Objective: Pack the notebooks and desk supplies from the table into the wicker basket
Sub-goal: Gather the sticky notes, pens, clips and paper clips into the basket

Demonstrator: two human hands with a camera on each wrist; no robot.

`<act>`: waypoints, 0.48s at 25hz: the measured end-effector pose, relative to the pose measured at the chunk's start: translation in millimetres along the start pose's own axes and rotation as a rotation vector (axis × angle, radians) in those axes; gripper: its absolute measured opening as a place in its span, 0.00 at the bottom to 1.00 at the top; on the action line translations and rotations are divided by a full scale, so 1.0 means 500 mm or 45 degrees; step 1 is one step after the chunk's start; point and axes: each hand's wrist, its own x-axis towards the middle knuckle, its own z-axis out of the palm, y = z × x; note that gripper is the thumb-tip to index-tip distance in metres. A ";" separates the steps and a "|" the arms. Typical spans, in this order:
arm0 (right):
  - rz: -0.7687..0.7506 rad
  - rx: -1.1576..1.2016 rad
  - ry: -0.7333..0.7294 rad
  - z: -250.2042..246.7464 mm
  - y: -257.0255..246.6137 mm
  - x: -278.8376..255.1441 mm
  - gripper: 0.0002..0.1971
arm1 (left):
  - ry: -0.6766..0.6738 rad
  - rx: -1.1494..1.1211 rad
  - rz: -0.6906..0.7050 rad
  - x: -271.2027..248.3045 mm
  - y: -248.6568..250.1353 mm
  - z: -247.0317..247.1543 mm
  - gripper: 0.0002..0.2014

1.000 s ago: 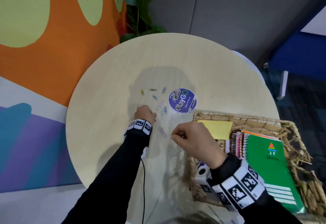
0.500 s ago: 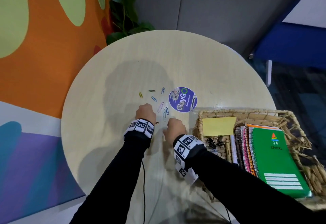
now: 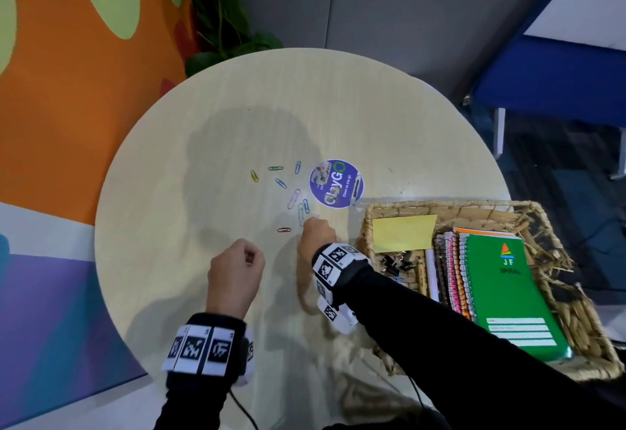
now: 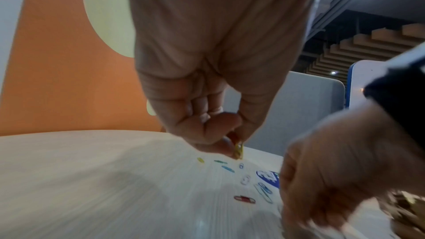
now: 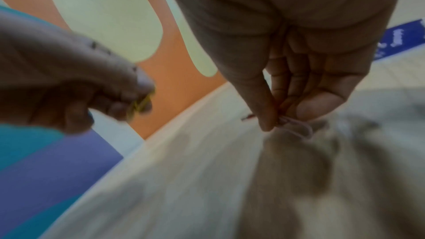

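Several coloured paper clips (image 3: 280, 183) lie loose mid-table, a red one (image 3: 284, 229) nearest me. My left hand (image 3: 249, 256) hovers left of them, fingers curled; in the left wrist view it (image 4: 234, 144) pinches a yellow paper clip (image 4: 238, 149). My right hand (image 3: 311, 226) is down at the near edge of the clips. The right wrist view shows it (image 5: 276, 121) pinching a pale pink clip (image 5: 296, 124) against the table. The wicker basket (image 3: 454, 207) stands at the right with a green spiral notebook (image 3: 508, 290), more notebooks, yellow sticky notes (image 3: 403, 233) and black binder clips (image 3: 394, 261).
A round purple sticker (image 3: 336, 184) is stuck on the table beside the clips. The round table's edge (image 3: 101, 260) curves close on the left, by an orange wall. A plant (image 3: 220, 6) stands behind the table. A cable (image 3: 242, 409) runs from my left wrist.
My right hand moved from beside the basket to the clips and went down on one. My left hand lifted off the table and drew back toward me, still curled.
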 end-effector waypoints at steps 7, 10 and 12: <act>-0.357 0.097 0.257 -0.223 0.103 -0.124 0.06 | -0.082 -0.127 0.152 -0.069 0.046 0.029 0.03; -0.327 0.013 0.201 -0.250 0.220 -0.158 0.05 | -0.125 -0.203 0.306 -0.090 0.098 0.040 0.07; -0.289 -0.119 0.054 -0.221 0.280 -0.157 0.09 | -0.154 -0.193 0.434 -0.111 0.136 0.043 0.09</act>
